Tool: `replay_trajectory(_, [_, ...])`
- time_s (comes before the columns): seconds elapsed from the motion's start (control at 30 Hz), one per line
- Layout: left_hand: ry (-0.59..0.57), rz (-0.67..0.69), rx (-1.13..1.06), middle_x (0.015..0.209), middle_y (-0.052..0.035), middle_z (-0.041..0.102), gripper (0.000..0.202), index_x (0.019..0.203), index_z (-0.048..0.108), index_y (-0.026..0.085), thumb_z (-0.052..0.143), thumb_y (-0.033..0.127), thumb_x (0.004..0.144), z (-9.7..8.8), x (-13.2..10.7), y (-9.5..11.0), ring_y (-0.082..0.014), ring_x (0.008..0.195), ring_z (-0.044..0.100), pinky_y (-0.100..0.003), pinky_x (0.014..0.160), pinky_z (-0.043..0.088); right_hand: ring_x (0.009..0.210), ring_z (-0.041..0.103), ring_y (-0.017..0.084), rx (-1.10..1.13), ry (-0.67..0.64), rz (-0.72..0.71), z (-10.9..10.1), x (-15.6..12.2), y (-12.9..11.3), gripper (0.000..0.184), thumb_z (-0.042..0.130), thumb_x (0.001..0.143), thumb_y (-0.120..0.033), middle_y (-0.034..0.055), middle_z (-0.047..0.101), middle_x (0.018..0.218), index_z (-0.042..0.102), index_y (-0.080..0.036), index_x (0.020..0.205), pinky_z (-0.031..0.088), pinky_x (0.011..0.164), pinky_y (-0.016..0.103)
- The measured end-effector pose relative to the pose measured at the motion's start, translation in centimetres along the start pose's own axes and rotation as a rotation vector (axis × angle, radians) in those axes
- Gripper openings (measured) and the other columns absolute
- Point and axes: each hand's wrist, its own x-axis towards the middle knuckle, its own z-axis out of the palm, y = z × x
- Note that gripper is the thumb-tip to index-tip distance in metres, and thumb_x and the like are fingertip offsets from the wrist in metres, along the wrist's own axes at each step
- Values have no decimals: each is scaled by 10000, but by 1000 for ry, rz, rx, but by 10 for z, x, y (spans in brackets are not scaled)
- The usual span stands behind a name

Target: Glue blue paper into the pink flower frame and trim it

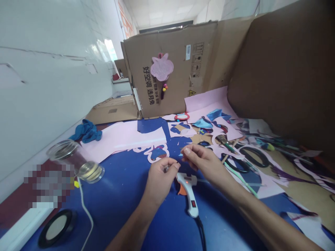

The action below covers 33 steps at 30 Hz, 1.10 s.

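Observation:
My left hand (pixel 159 179) and my right hand (pixel 202 161) meet over the blue sheet (pixel 125 188). Both are closed in a pinch, fingertips nearly touching, on something small and thin that I cannot make out. Just below them lies a white glue gun (pixel 188 193) with a small red light, its black cord running toward me. An orange scrap shows under the gun's nozzle. A pink cut-out with a blue centre (pixel 157 153) lies just beyond my left hand.
Cardboard walls (pixel 282 69) stand behind and at right, with a pink paper shape (pixel 161 67) pinned up. Pink paper, blue scraps, black-handled scissors (pixel 246 160) lie at right. A clear jar (pixel 74 161), a black tape roll (pixel 56 228) and a blue cloth (pixel 87 130) sit at left.

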Motion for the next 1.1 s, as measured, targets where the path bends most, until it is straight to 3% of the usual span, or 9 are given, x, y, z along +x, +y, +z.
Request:
replay_trajectory(0.2, [103, -38, -118, 611, 24, 632, 197, 765, 689, 198, 665, 371, 858, -3, 2, -1, -101, 515, 500, -220, 514, 395, 568, 438, 106, 104, 17, 107, 14, -3, 4, 365, 761, 859, -541, -17, 619, 743, 711, -185, 919, 328, 532, 261])
replay_trajectory(0.4, [135, 60, 18, 665, 6, 656, 183, 795, 718, 202, 634, 338, 884, -2, 1, -3, -123, 573, 534, -243, 563, 433, 565, 468, 100, 262, 37, 164, 29, -8, -2, 345, 841, 778, -496, -30, 639, 700, 729, -190, 890, 356, 541, 250])
replay_trajectory(0.6, [147, 151, 119, 717, -6, 667, 200, 794, 728, 204, 610, 324, 903, 2, -3, -3, -134, 614, 529, -254, 574, 411, 564, 474, 98, 280, 56, 173, 31, -8, -4, 335, 847, 760, -491, -28, 638, 697, 718, -186, 818, 365, 534, 246])
replay_trajectory(0.77, [108, 137, 75, 765, -15, 693, 137, 869, 747, 204, 639, 288, 864, -1, -4, 3, -153, 666, 582, -266, 620, 442, 605, 472, 115, 180, 17, 114, 24, -8, -5, 309, 798, 825, -482, -32, 600, 708, 687, -194, 815, 371, 554, 253])
replay_trajectory(0.9, [148, 193, 42, 881, -34, 727, 123, 916, 746, 215, 662, 244, 831, -6, -4, 12, -181, 772, 649, -285, 702, 493, 615, 477, 128, 60, -26, 28, 18, -10, -7, 255, 730, 910, -446, -33, 575, 702, 673, -205, 850, 382, 570, 264])
replay_trajectory(1.1, [113, 274, 67, 900, -38, 721, 93, 894, 747, 220, 679, 216, 831, -6, -9, 21, -188, 815, 661, -302, 761, 518, 601, 512, 134, -201, -22, -89, 21, -16, -15, 162, 630, 934, -267, -31, 585, 666, 641, -211, 783, 377, 553, 255])
